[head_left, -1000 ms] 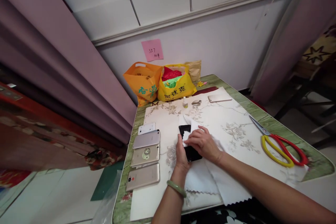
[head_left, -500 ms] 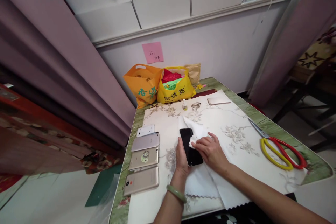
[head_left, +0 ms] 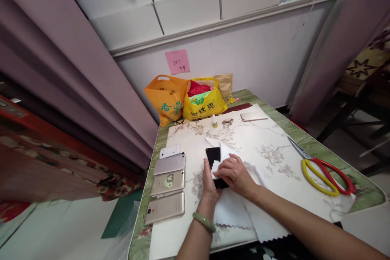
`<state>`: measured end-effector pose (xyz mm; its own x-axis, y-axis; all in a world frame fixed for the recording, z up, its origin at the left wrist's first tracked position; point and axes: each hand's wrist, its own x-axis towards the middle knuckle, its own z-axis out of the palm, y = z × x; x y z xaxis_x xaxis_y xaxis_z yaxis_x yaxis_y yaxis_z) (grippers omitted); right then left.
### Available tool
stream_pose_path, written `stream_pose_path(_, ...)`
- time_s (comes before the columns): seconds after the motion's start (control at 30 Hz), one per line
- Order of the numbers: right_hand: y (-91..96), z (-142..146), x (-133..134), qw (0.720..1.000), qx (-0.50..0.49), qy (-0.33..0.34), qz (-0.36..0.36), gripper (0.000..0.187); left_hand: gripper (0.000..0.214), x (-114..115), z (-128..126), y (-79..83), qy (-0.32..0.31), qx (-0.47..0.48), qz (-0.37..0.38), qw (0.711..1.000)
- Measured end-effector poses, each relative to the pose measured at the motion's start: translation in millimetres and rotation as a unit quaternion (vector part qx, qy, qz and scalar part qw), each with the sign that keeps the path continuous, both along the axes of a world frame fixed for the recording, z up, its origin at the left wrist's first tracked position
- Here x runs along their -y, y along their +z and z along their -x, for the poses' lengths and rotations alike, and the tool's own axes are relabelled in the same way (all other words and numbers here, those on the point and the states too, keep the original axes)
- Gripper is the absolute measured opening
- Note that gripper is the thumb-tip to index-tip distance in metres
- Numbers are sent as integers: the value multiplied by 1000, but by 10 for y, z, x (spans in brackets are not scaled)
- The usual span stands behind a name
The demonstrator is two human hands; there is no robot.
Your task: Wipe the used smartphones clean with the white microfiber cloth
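A black-screened smartphone [head_left: 212,154] rests in my left hand [head_left: 209,183], which grips it from the left side and below. My right hand [head_left: 236,174] pinches a corner of a white cloth [head_left: 215,167] and presses it on the screen. The rest of that cloth hangs down to the right and spreads over the tabletop under my wrists. At the left lie several phones face down: a small white one [head_left: 170,151], a silver one [head_left: 169,164], a gold one with a ring holder [head_left: 168,183] and another gold one [head_left: 164,209].
Large scissors [head_left: 319,170] with red and yellow handles lie at the right. Farther back are a small bottle [head_left: 214,122], a wire-like item [head_left: 227,122] and a rose-gold phone [head_left: 254,117]. An orange bag [head_left: 166,99] and a yellow bag [head_left: 205,103] stand against the wall.
My right hand has slid the cloth leftward over the screen, covering more of its middle. The phone has shifted slightly left in my left hand.
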<state>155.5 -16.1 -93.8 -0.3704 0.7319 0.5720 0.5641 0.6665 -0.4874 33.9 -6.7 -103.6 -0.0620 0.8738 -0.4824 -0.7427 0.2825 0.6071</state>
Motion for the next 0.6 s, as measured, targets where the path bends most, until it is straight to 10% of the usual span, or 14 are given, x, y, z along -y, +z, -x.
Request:
stream_pose_path(0.27, 13, 61, -541, 987, 33, -142, 61, 22, 55, -33, 1, -135, -43, -41, -41, 997)
stream_pose_path(0.6, -21, -281, -557, 953, -85, -235, 169, 28, 51, -2, 7, 22, -84, 74, -28, 993)
